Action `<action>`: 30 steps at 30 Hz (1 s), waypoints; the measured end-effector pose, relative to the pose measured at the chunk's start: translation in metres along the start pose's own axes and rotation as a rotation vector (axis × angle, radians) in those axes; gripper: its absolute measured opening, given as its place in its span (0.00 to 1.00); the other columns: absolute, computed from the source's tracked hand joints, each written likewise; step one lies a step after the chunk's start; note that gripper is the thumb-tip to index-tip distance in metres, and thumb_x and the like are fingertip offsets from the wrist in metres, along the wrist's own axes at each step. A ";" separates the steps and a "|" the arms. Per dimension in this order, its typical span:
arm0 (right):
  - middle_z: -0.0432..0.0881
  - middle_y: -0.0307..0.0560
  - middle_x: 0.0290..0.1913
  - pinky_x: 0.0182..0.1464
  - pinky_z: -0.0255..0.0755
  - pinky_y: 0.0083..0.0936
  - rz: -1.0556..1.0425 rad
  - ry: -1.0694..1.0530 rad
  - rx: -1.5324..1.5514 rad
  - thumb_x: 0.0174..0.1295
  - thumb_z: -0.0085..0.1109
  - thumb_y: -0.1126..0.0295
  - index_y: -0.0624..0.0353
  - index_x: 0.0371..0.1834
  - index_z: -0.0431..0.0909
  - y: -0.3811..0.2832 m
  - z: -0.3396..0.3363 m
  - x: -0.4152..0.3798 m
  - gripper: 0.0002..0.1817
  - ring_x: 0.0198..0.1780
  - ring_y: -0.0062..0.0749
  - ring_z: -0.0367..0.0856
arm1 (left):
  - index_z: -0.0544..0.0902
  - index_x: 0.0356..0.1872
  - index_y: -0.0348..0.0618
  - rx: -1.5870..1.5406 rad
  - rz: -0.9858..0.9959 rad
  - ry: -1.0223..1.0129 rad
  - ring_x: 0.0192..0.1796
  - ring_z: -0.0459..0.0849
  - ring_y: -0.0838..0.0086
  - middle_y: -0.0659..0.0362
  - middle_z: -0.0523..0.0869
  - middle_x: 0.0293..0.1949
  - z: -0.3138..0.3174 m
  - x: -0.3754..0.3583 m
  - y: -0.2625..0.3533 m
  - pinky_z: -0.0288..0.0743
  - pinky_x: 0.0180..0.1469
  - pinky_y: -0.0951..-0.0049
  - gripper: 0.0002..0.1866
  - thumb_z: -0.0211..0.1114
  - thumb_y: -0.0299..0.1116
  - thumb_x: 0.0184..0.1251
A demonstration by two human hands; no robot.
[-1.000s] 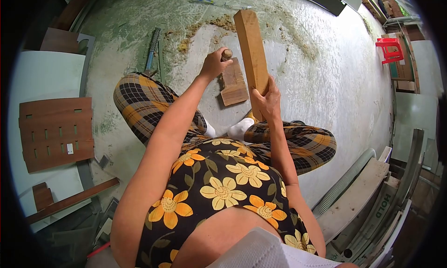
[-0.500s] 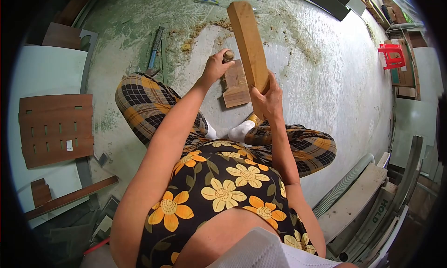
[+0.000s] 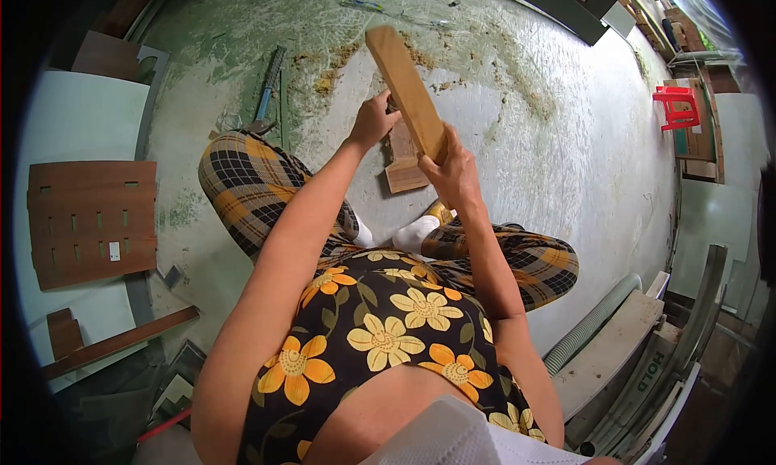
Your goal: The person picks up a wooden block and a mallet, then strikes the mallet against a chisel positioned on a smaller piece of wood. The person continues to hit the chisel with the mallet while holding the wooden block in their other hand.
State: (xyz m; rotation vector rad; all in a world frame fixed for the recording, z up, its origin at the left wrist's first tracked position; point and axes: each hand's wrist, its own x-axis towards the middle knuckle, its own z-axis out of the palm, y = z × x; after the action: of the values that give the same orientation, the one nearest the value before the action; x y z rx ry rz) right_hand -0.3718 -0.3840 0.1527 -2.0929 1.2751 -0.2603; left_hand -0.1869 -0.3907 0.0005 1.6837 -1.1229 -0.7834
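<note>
My left hand (image 3: 373, 122) is closed around the upright handle of a chisel (image 3: 392, 105), whose blade is hidden. Beneath it a notched block of brown wood (image 3: 406, 177) lies on the floor in front of my feet. My right hand (image 3: 453, 167) grips the near end of a thick square wooden bar (image 3: 409, 95). The bar slants up and to the left, its far part overlapping the chisel handle in this view and covering part of the block.
A hammer with a blue and black handle (image 3: 268, 89) lies left of the block, by my knee. Wood shavings (image 3: 331, 78) litter the concrete floor. At left is a slotted brown board (image 3: 93, 222); a red stool (image 3: 676, 107) stands far right, with planks and a ribbed hose (image 3: 594, 323) nearer.
The wooden bar has swung down and to the left, from beside the chisel to over its handle. My left hand stays at the chisel; the view has shifted slightly.
</note>
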 end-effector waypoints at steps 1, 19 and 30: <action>0.83 0.66 0.40 0.46 0.77 0.38 -0.012 0.007 0.030 0.52 0.61 0.67 0.59 0.65 0.64 -0.006 -0.004 -0.001 0.34 0.42 0.51 0.85 | 0.78 0.49 0.39 0.010 -0.008 0.007 0.40 0.86 0.56 0.47 0.86 0.36 0.001 0.000 0.000 0.79 0.42 0.62 0.21 0.70 0.34 0.54; 0.82 0.68 0.37 0.38 0.76 0.42 -0.160 0.130 0.169 0.50 0.62 0.66 0.58 0.64 0.62 -0.008 0.002 0.003 0.35 0.38 0.58 0.84 | 0.78 0.49 0.41 0.017 -0.036 0.024 0.43 0.85 0.53 0.46 0.86 0.38 0.000 0.000 0.004 0.78 0.44 0.61 0.22 0.71 0.37 0.54; 0.82 0.69 0.42 0.47 0.75 0.41 0.009 0.068 0.211 0.53 0.61 0.62 0.61 0.62 0.66 0.006 -0.002 -0.004 0.32 0.46 0.57 0.83 | 0.79 0.46 0.37 -0.063 0.122 0.067 0.33 0.86 0.64 0.51 0.87 0.32 0.003 0.000 -0.008 0.78 0.38 0.67 0.19 0.70 0.36 0.56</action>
State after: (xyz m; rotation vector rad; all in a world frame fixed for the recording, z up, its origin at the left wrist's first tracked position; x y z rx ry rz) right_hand -0.3789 -0.3834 0.1508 -1.9127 1.2393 -0.4461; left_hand -0.1867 -0.3909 -0.0078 1.5620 -1.1316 -0.6733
